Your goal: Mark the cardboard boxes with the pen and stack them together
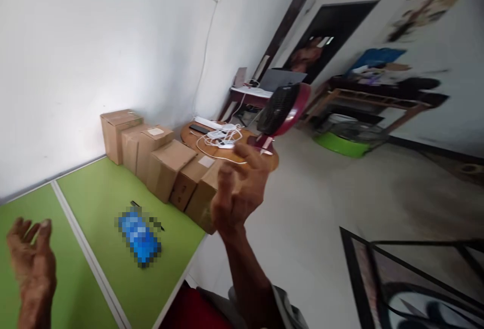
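**Both hands raised and empty above the green desk**

We hold our left hand [32,258] up at 8 o'clock in the view, fingers loosely curled and apart, gripping nothing, over the green desk [94,193]. Our right hand [238,193] is lifted near the centre, palm turned toward us, fingers spread and bent, also holding nothing; it hangs past the desk's edge, just in front of the nearest cardboard box. A row of cardboard boxes [159,160] lines the desk's far side, running toward 1 o'clock. A blue packet [139,237], blurred out, lies flat on the desk between our two hands, a dark pen [136,204] just beyond it. Farther off, at 12 o'clock, a round wooden table [212,148] carries white cables [221,137] and a red-framed fan [285,110].
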The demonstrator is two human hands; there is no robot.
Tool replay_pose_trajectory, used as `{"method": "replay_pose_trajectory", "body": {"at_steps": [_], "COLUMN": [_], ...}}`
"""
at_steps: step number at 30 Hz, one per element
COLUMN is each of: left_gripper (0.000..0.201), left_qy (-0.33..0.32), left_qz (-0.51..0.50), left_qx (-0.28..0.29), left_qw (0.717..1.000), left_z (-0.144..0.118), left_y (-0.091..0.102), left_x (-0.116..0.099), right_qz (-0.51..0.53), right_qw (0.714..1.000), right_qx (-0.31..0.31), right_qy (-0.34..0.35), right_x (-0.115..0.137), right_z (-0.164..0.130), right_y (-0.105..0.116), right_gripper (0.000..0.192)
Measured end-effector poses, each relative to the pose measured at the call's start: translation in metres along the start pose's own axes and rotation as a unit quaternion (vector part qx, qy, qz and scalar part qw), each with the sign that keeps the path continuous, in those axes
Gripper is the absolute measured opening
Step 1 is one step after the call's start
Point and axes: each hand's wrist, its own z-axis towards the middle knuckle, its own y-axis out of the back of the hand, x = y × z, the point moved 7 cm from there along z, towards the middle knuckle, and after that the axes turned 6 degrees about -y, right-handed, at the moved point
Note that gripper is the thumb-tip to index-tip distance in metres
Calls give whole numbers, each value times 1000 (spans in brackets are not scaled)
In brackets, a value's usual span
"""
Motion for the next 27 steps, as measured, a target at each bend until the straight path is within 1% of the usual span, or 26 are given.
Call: {"method": "replay_pose_trajectory", "body": {"at_steps": [1, 2, 3, 5, 6, 7, 8, 9, 10, 11, 12, 14, 16, 18, 19, 21, 23, 25, 27], "left_gripper": [97, 96, 95, 94, 93, 92, 91, 89, 89, 91, 96, 119, 146, 161, 163, 158, 147, 136, 126], "left_qy": [-22, -48, -63, -68, -67, -70, -70, -73, -78, -84, -92, -112, -126, -130, -129, -129, -134, -140, -139], "left_qz": [-30, -67, -95, -117, -120, -119, -117, -114, -108, -100, -91, -72, -55, -41, -36, -39, -54, -72, -84], "left_qx": [45, 99, 142, 229, 272, 307, 341, 375, 407, 437, 465, 500, 515, 519, 519, 515, 507, 493, 470], "left_qw": [998, 992, 983, 964, 953, 942, 930, 917, 904, 890, 876, 856, 846, 844, 844, 846, 850, 856, 868], "left_z": [-24, -50, -76, -127, -149, -169, -186, -200, -212, -222, -231, -242, -249, -253, -253, -252, -250, -245, -236], "left_y": [-27, -53, -77, -119, -137, -153, -166, -178, -188, -197, -204, -216, -227, -237, -242, -246, -242, -226, -199], "left_x": [-17, -34, -47, -64, -68, -70, -71, -70, -69, -68, -66, -63, -59, -56, -55, -57, -63, -70, -75], "right_qz": [-56, -87, -100, -81, -50, -10, 31, 67, 94, 112, 122, 137, 155, 170, 176, 188, 197, 185, 158], "right_qw": [998, 995, 992, 976, 958, 933, 905, 878, 859, 848, 844, 839, 824, 807, 800, 792, 793, 802, 817], "right_qx": [-18, -26, -22, 1, 20, 54, 94, 131, 162, 181, 191, 200, 223, 245, 252, 261, 276, 306, 344], "right_qy": [-14, -37, -78, -204, -281, -355, -414, -455, -477, -485, -487, -488, -498, -510, -515, -519, -506, -479, -434], "right_x": [-28, -56, -85, -142, -169, -192, -210, -222, -230, -235, -239, -243, -244, -241, -238, -229, -215, -196, -172], "right_z": [14, 23, 29, 25, 16, 3, -12, -26, -37, -46, -52, -60, -71, -85, -92, -105, -110, -108, -100], "right_y": [18, 32, 43, 57, 60, 59, 56, 54, 53, 55, 58, 66, 68, 68, 68, 69, 74, 83, 91], "right_gripper": [54, 62, 71, 89, 94, 99, 103, 105, 105, 105, 105, 107, 113, 115, 115, 113, 109, 102, 92]}}
